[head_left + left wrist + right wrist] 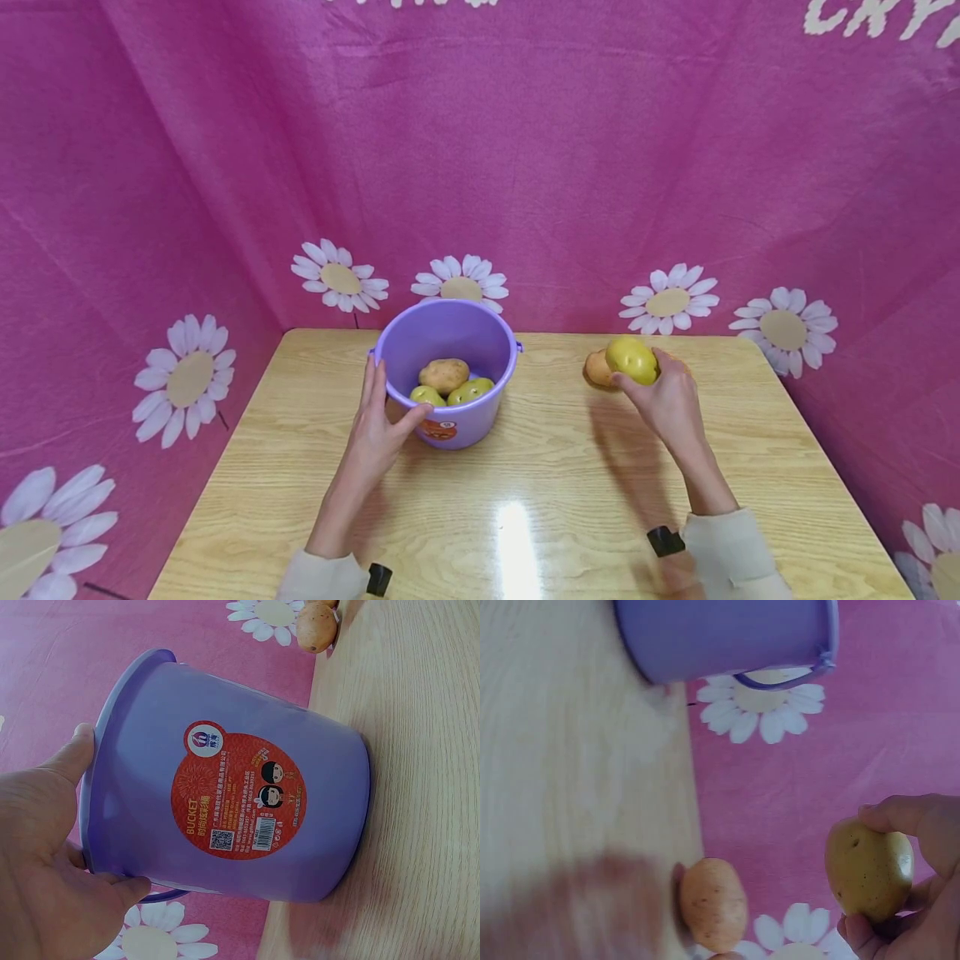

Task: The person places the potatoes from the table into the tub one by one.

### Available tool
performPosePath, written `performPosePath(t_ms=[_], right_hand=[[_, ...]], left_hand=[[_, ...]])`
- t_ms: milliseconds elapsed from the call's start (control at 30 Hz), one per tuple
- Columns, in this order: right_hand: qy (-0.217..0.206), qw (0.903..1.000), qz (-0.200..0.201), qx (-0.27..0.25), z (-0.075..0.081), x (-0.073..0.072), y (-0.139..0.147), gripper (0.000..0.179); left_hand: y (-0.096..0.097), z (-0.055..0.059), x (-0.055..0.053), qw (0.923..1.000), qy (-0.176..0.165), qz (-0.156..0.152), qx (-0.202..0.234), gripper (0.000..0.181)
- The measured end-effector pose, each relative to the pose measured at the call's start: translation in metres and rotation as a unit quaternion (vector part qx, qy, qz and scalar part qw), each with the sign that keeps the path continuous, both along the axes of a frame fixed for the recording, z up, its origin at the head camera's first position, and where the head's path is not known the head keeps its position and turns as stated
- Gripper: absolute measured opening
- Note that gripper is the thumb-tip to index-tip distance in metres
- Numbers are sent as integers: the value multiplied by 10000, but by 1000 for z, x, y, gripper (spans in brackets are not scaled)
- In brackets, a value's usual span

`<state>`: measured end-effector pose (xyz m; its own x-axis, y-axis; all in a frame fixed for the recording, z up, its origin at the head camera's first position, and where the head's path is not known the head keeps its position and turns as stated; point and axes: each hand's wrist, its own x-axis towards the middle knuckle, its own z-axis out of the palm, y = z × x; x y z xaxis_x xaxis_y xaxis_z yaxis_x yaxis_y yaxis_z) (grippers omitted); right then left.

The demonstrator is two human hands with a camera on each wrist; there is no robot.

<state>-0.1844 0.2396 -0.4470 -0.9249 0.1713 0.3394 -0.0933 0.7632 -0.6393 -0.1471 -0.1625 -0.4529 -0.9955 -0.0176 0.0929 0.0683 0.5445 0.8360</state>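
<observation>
On the table stands a purple bucket with a red label on its wall. Inside it lie a tan potato and two yellow-green potatoes. My left hand grips the bucket's rim at its near left side, thumb on the front edge. Over to the right, my right hand holds a yellow potato between thumb and fingers, raised above the table. Below and behind it a tan potato rests on the table. Part of another potato shows beside that one.
The light wooden table ends at a pink cloth backdrop with white daisies, which also hangs on both sides. A bucket handle hangs along its side. Glare marks the table's front.
</observation>
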Motion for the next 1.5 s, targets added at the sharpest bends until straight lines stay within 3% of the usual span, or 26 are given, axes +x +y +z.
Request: performPosePath(t_ms=[267, 867, 1500], right_hand=[[125, 9999, -24, -20, 17, 1, 3, 61], [111, 9999, 23, -64, 18, 1, 2, 58], [-38, 9986, 511, -150, 34, -21, -48, 57]], left_hand=[[0, 1, 1, 10000, -33, 21, 29, 102], [-2, 1, 2, 10000, 3, 8, 6, 105], [-1, -1, 0, 9999, 11, -11, 105, 106]])
